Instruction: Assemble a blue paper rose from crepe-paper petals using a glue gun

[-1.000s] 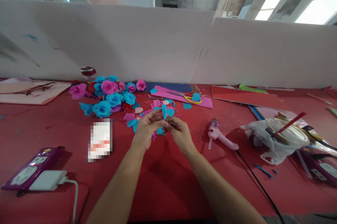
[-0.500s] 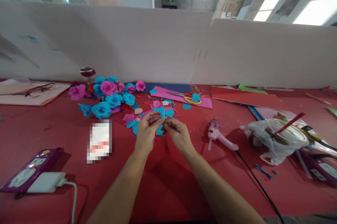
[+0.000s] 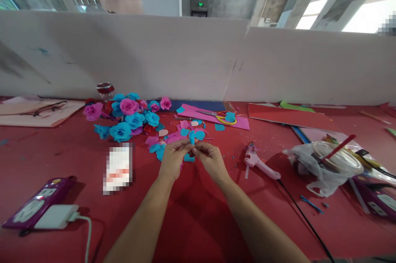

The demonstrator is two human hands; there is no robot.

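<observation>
Between my fingertips stands a small blue crepe-paper petal (image 3: 192, 136), curled into a narrow roll. My left hand (image 3: 175, 158) pinches its lower end from the left. From the right, my right hand (image 3: 210, 159) pinches the same base, and the fingertips of both hands meet there. Around and beneath the hands lie loose blue petals (image 3: 199, 135) and pink paper petals (image 3: 152, 140), partly hidden by my left hand. A bunch of finished blue and pink paper roses (image 3: 135, 120) rests beyond, to the left.
Scissors (image 3: 227, 119) with yellow handles lie on a pink paper strip (image 3: 243, 122) at the back. A pink glue gun (image 3: 261, 166), its cord running forward, is at right, near a plastic bag (image 3: 305, 158) with a lidded tub. A purple power strip (image 3: 34, 209) sits front left.
The blue petal has gone from a wider, looser shape to a narrower upright roll. My hands have drawn slightly closer together at its base. The view has tilted slightly upward.
</observation>
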